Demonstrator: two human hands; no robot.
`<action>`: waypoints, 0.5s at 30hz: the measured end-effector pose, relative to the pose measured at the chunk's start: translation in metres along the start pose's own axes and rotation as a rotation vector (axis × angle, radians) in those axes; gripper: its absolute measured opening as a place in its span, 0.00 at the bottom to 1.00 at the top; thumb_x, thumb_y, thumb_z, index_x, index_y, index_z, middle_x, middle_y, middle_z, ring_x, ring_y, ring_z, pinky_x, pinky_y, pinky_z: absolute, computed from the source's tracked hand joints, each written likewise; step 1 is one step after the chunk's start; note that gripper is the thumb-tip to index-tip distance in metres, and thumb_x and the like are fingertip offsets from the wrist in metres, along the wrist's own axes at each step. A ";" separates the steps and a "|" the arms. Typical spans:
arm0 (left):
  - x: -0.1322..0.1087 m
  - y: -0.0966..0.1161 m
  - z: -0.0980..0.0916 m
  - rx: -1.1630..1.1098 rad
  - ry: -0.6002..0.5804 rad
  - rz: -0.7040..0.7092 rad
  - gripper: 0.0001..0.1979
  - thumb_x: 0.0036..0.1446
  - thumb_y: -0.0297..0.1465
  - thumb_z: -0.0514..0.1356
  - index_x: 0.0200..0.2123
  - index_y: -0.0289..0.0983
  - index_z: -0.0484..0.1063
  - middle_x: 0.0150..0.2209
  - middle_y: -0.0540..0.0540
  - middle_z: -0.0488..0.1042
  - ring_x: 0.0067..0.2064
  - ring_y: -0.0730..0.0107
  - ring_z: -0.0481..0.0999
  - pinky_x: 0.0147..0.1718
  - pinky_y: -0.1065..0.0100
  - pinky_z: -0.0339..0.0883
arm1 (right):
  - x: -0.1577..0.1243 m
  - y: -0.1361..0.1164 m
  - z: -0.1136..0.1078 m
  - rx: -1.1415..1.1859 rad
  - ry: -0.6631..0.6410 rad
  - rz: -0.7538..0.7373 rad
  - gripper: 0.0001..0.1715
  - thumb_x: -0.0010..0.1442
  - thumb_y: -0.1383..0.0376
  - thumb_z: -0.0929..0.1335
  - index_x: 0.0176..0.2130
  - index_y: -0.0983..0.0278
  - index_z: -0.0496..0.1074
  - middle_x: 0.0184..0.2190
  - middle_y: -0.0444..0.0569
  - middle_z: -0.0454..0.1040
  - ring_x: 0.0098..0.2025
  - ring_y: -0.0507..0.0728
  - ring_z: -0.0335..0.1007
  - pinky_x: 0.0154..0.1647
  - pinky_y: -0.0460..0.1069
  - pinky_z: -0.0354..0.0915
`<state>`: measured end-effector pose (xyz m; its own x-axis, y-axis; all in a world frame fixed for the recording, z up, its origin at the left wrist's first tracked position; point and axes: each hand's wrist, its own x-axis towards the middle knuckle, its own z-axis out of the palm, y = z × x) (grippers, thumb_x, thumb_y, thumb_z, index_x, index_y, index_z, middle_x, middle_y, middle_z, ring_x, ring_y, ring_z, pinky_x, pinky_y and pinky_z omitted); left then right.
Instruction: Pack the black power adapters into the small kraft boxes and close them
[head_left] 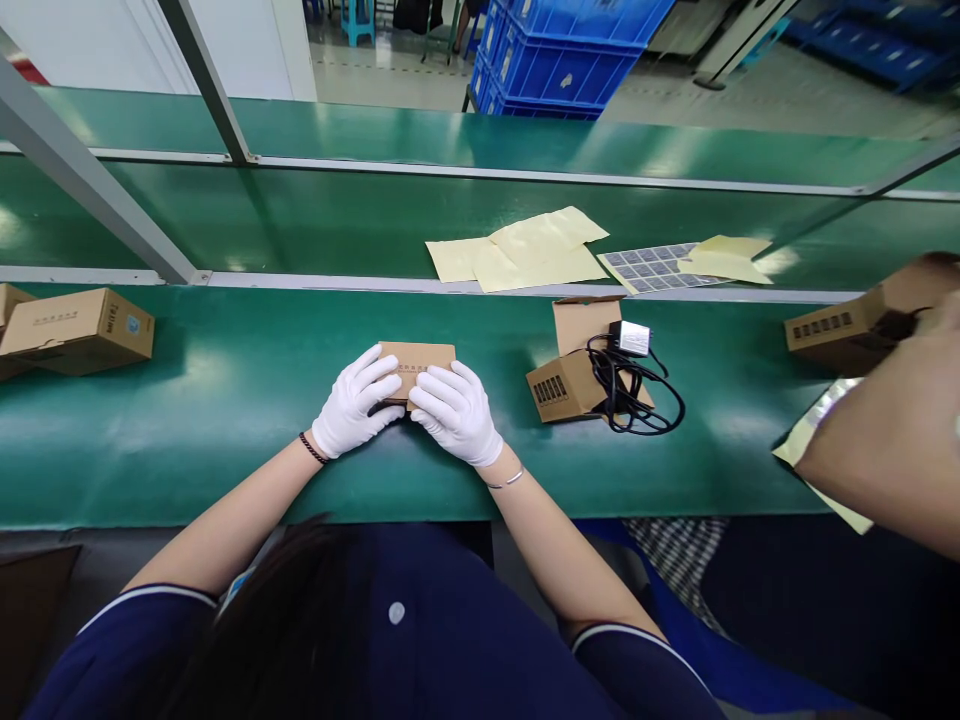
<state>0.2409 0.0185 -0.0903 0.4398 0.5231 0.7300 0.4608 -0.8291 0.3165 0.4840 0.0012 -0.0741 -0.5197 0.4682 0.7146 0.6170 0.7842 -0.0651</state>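
Observation:
A small brown cardboard box (420,356) with printing on its top lies on the green table in front of me. My left hand (361,402), in a white glove, grips its left side with the fingers over the top and the thumb along the near edge. My right hand (456,412), also gloved, closes over its right front part. Both hands hide much of the box's near side. To the right stands an open cardboard box (568,390) with its lid raised. A black cable (630,395) and a power adapter (632,338) rest on it.
Closed cardboard boxes (82,330) sit at the far left. Yellow backing sheets (532,250) and a label sheet (664,268) lie along the metal rail. At right, a co-worker's arm (892,450) reaches in near another box (840,325). Blue crates (570,70) stand behind.

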 end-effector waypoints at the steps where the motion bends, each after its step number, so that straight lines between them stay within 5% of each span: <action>1: 0.000 0.000 0.000 -0.003 -0.003 -0.002 0.29 0.65 0.33 0.66 0.66 0.48 0.60 0.66 0.41 0.70 0.73 0.50 0.62 0.67 0.38 0.66 | -0.001 0.000 0.000 0.005 0.009 0.002 0.12 0.72 0.59 0.67 0.52 0.55 0.77 0.52 0.49 0.83 0.60 0.58 0.75 0.70 0.61 0.60; 6: 0.000 0.000 0.002 -0.023 0.016 -0.005 0.33 0.64 0.33 0.66 0.68 0.51 0.57 0.66 0.41 0.70 0.74 0.50 0.61 0.66 0.36 0.66 | -0.008 -0.001 0.010 0.022 0.009 0.073 0.11 0.70 0.60 0.69 0.52 0.53 0.77 0.49 0.47 0.83 0.58 0.58 0.77 0.70 0.62 0.61; 11: 0.002 0.001 -0.004 -0.017 -0.006 -0.020 0.36 0.63 0.32 0.67 0.70 0.51 0.55 0.66 0.40 0.71 0.74 0.50 0.61 0.65 0.39 0.67 | -0.010 -0.013 0.031 0.154 0.153 0.336 0.24 0.71 0.62 0.68 0.64 0.54 0.69 0.54 0.51 0.81 0.59 0.61 0.77 0.72 0.68 0.61; 15: 0.014 0.025 -0.011 0.139 -0.069 -0.094 0.27 0.63 0.35 0.66 0.63 0.46 0.65 0.63 0.39 0.73 0.73 0.43 0.62 0.68 0.34 0.60 | 0.003 -0.039 0.038 0.247 0.259 0.588 0.39 0.73 0.59 0.64 0.76 0.56 0.49 0.74 0.57 0.58 0.76 0.65 0.52 0.75 0.67 0.56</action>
<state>0.2501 0.0027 -0.0648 0.4397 0.6130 0.6564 0.6025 -0.7433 0.2906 0.4362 -0.0123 -0.0954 0.0373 0.7560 0.6535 0.5842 0.5141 -0.6281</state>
